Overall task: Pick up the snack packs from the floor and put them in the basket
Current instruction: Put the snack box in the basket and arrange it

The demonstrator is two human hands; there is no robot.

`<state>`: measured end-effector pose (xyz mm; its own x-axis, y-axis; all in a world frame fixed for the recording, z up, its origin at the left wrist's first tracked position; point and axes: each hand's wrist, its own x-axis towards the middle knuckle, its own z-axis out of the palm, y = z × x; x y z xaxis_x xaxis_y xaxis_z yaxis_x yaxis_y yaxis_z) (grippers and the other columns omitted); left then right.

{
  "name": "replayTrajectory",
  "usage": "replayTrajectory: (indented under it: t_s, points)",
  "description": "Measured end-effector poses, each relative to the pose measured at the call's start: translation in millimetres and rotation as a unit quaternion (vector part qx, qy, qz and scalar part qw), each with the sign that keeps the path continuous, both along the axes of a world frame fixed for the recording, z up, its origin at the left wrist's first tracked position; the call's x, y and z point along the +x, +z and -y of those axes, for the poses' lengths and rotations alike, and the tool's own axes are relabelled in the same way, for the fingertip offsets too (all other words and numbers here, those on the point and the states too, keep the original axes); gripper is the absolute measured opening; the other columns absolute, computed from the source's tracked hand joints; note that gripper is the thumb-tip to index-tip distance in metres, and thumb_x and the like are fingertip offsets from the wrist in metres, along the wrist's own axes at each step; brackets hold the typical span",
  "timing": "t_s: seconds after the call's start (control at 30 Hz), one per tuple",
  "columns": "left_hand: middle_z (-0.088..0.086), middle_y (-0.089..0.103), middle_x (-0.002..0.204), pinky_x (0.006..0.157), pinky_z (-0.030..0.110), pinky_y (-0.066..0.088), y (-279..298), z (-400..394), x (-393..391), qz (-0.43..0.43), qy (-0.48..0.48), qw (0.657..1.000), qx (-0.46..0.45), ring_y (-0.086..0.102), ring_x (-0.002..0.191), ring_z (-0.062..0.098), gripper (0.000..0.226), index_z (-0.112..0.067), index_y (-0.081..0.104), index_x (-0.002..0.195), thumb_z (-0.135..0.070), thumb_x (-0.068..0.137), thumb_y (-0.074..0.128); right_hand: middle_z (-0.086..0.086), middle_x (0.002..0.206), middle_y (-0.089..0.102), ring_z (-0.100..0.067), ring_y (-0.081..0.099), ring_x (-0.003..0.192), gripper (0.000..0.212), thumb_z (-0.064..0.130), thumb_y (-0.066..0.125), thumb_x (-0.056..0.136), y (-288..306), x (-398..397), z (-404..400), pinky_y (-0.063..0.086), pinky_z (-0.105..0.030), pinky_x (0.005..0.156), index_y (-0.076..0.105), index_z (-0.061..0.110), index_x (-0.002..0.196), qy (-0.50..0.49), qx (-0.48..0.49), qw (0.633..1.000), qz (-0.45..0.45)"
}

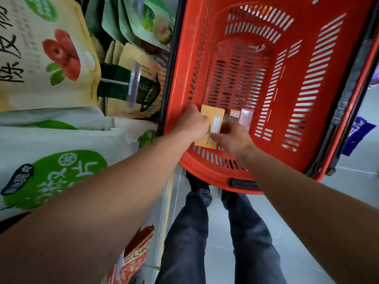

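Observation:
A red slotted shopping basket (320,83) stands on the floor in front of me. Both my hands reach over its near rim. My left hand (192,124) and my right hand (233,138) together grip a flat yellow-orange snack pack (211,115) with a white label, held inside the basket at its near end. Just right of it, two smaller pinkish packs (244,116) stand against the basket's inside. A purple snack pack (356,134) lies on the floor to the right of the basket.
A shelf of hanging snack pouches (51,64) fills the left side, close to my left arm. My legs in dark jeans (217,232) stand below the basket on the pale tiled floor (307,232). The basket's black handle (346,93) lies along its right rim.

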<state>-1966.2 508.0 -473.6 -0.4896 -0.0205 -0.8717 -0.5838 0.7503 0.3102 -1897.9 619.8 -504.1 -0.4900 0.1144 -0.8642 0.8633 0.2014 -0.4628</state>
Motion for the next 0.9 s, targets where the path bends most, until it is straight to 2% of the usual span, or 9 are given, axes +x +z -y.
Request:
replayTrajectory:
  t_s: [0.1, 0.23, 0.33, 0.4, 0.53, 0.67, 0.8, 0.9]
  points:
    - [0.005, 0.068, 0.114, 0.094, 0.047, 0.053, -13, 4, 7, 0.057, 0.038, 0.997, 0.026, 0.065, 0.103, 0.027, 0.025, -0.029, 0.05, 0.112, -0.024, 0.088, 0.048, -0.001, 0.115, 0.07, -0.02, 0.067, 0.104, 0.04, 0.011, 0.065, 0.088, -6, 11, -1, 0.054, -0.042, 0.095, 0.061, 0.015, 0.128, -0.038, -0.054, 0.997, 0.044]
    - [0.005, 0.071, 0.113, 0.096, 0.046, 0.054, -35, 1, 11, 0.073, 0.078, 0.993, 0.049, 0.067, 0.104, 0.027, 0.029, -0.031, 0.057, 0.104, -0.018, 0.079, 0.049, -0.004, 0.117, 0.069, -0.023, 0.065, 0.108, 0.049, -0.003, 0.059, 0.087, -15, 12, -5, 0.052, -0.043, 0.099, 0.055, 0.014, 0.133, -0.102, -0.114, 0.987, 0.053]
    - [0.002, 0.07, 0.113, 0.096, 0.047, 0.053, -77, 2, 18, 0.076, 0.06, 0.995, 0.029, 0.066, 0.106, 0.028, 0.05, -0.028, 0.063, 0.113, -0.027, 0.066, 0.045, -0.002, 0.121, 0.066, -0.024, 0.063, 0.111, 0.056, -0.004, 0.061, 0.084, -25, 15, -11, 0.049, -0.045, 0.102, 0.052, 0.017, 0.136, -0.095, -0.135, 0.984, 0.063]
    - [0.001, 0.07, 0.113, 0.095, 0.048, 0.054, -91, 0, 21, 0.075, 0.045, 0.996, 0.012, 0.065, 0.107, 0.029, 0.05, -0.033, 0.062, 0.114, -0.029, 0.067, 0.044, 0.0, 0.121, 0.066, -0.023, 0.062, 0.113, 0.054, -0.004, 0.059, 0.085, -31, 17, -15, 0.046, -0.045, 0.104, 0.054, 0.019, 0.134, -0.085, -0.149, 0.983, 0.069]
    - [0.003, 0.065, 0.119, 0.095, 0.039, 0.052, -70, -14, 17, 0.037, 0.016, 0.999, 0.014, 0.062, 0.107, 0.025, 0.044, -0.024, 0.051, 0.132, -0.016, 0.089, 0.051, -0.001, 0.117, 0.069, -0.022, 0.063, 0.112, 0.049, -0.005, 0.053, 0.087, -41, 17, -23, 0.045, -0.045, 0.106, 0.06, 0.026, 0.125, -0.083, -0.172, 0.979, 0.069]
    - [0.0, 0.062, 0.121, 0.087, 0.035, 0.05, -88, -12, 18, -0.021, 0.038, 0.999, 0.006, 0.06, 0.101, 0.022, 0.04, -0.025, 0.042, 0.136, -0.022, 0.097, 0.051, 0.006, 0.117, 0.07, -0.02, 0.062, 0.115, 0.056, 0.0, 0.053, 0.081, -51, 14, -27, 0.042, -0.045, 0.108, 0.06, 0.032, 0.126, -0.085, -0.187, 0.977, 0.05]
    - [0.003, 0.065, 0.127, 0.091, 0.032, 0.05, -100, -11, 15, -0.096, -0.032, 0.994, -0.039, 0.063, 0.112, 0.025, 0.036, -0.021, 0.054, 0.134, -0.021, 0.099, 0.054, 0.009, 0.138, 0.055, -0.017, 0.051, 0.127, 0.07, 0.008, 0.058, 0.079, -58, 15, -36, 0.036, -0.044, 0.113, 0.046, 0.029, 0.145, -0.058, -0.188, 0.979, 0.046]
    - [0.004, 0.07, 0.12, 0.08, 0.026, 0.05, -105, -15, 15, -0.119, -0.068, 0.99, -0.043, 0.067, 0.106, 0.024, 0.027, -0.017, 0.066, 0.123, -0.019, 0.098, 0.056, 0.008, 0.135, 0.056, -0.016, 0.055, 0.122, 0.06, 0.009, 0.06, 0.088, -59, 18, -46, 0.044, -0.038, 0.106, 0.048, 0.028, 0.143, -0.03, -0.148, 0.988, 0.036]
